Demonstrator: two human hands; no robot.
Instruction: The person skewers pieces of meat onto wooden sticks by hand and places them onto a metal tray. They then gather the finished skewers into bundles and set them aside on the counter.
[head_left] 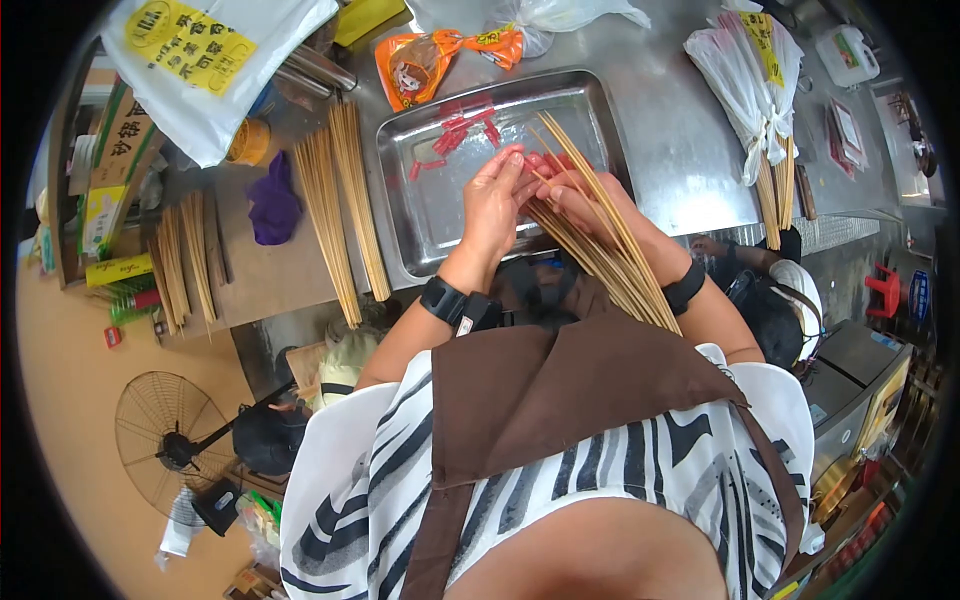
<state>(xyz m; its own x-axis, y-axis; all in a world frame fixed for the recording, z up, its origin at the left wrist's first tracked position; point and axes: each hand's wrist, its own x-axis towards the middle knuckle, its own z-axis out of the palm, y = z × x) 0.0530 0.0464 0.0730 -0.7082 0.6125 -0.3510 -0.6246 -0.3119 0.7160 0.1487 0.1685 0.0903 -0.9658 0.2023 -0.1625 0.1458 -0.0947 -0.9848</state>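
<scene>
My left hand (490, 205) is over the metal tray (388, 170), its thumb and fingertips pinched together at a small pinkish-red food piece (540, 162). Close beside it, my right hand (600, 208) is closed on bamboo skewers (625, 285). One skewer points from its fingers toward the red piece, while the rest of the bundle runs back under my forearm toward my apron. Whether the skewer tip is in the piece is hidden by the fingers. Several red sticks (462, 128) lie in the tray's far part.
Skewer bundles lie left of the tray (345, 200) and farther left (185, 245), near a purple cloth or bag (272, 200). An orange package (415, 70) sits behind the tray. Bagged skewers (765, 100) lie at the right, and a fan (175, 445) stands lower left.
</scene>
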